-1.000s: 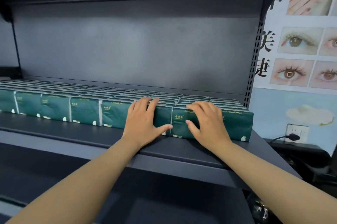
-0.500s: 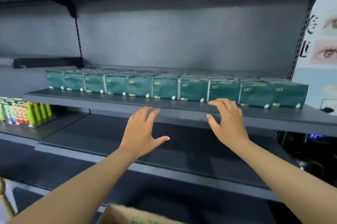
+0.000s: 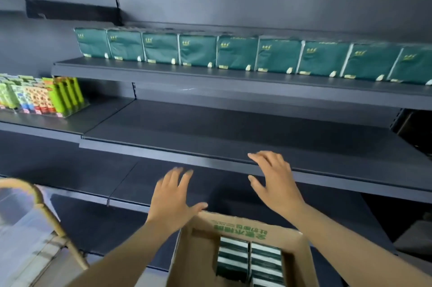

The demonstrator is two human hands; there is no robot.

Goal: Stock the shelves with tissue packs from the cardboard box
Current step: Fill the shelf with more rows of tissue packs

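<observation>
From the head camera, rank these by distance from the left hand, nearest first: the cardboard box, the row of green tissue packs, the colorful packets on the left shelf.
From the left hand:
1. cardboard box, just below, beside the thumb.
2. colorful packets, up and far left.
3. row of green tissue packs, on the top shelf beyond.

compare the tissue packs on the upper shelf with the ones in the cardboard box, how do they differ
The tissue packs on the upper shelf stand in one long row with their broad green fronts facing out; the tissue packs in the cardboard box lie stacked in two columns, showing only striped dark and white edges. The shelf packs sit in the open, while the box packs are sunk below the cardboard box walls. Both sets are dark green, and neither hand touches them.
</observation>
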